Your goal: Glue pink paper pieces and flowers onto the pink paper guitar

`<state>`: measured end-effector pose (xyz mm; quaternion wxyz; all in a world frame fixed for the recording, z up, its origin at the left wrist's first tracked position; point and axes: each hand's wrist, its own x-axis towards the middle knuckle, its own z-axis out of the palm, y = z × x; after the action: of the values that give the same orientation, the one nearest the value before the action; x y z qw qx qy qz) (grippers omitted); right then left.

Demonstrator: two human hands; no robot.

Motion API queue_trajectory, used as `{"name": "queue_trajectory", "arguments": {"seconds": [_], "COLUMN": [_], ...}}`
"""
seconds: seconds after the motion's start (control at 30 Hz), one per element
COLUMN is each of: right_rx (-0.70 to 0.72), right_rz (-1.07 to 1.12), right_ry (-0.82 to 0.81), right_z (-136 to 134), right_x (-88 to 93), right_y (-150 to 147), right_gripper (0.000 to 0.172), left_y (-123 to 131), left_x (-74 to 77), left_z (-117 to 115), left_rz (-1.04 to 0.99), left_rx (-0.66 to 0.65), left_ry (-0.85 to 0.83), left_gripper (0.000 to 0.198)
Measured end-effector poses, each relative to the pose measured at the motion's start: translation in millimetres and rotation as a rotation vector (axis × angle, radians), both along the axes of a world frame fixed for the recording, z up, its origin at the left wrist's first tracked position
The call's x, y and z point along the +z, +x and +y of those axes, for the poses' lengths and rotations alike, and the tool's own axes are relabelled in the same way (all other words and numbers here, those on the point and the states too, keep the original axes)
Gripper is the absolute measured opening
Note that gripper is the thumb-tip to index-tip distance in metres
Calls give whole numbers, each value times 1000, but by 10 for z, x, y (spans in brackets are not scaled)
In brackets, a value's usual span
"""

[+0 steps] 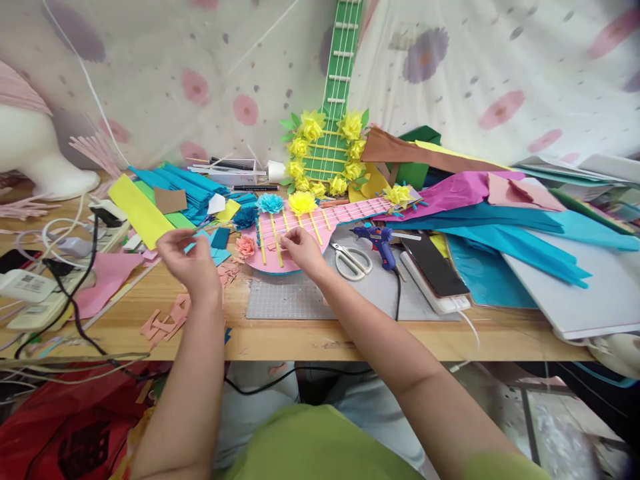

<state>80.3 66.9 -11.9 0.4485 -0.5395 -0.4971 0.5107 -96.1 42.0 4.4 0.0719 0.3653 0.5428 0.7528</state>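
A pink paper guitar [260, 257] with a blue edge lies on the grey cutting mat [300, 303], trimmed with yellow strips, thin strings and paper flowers in blue, yellow and coral. My right hand [303, 250] is over its body, fingertips pinched together close to the yellow strips. What is between them, if anything, is too small to make out. Off the guitar's left end, my left hand [189, 260] is raised with bent fingers closed toward the thumb, beside a yellow paper strip [143, 213]. Anything in its grip is hidden.
Right of the guitar are scissors [351, 260], a blue glue gun [377, 241] and a phone [436, 263]. A green paper guitar [327, 150] leans on the back curtain. Coral paper scraps [167, 323], cables and a power strip [107, 233] lie left; coloured paper is piled right.
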Motion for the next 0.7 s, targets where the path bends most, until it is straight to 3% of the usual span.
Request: {"name": "queue_trajectory", "arguments": {"seconds": [0.1, 0.2, 0.47, 0.7], "right_rx": [35, 53, 101, 126], "right_rz": [-78, -131, -174, -308], "right_ry": [2, 5, 31, 117], "right_z": [15, 29, 94, 134], "right_x": [31, 37, 10, 119], "right_y": [24, 36, 54, 65], "right_gripper": [16, 14, 14, 16], "left_y": [-43, -24, 27, 42], "left_x": [-38, -90, -117, -140], "left_z": [96, 174, 271, 274], "left_rz": [566, 866, 873, 773], "left_rx": [-337, -484, -594, -547], "left_ry": [-199, -310, -486, -503], "left_gripper": [28, 34, 39, 40]}}
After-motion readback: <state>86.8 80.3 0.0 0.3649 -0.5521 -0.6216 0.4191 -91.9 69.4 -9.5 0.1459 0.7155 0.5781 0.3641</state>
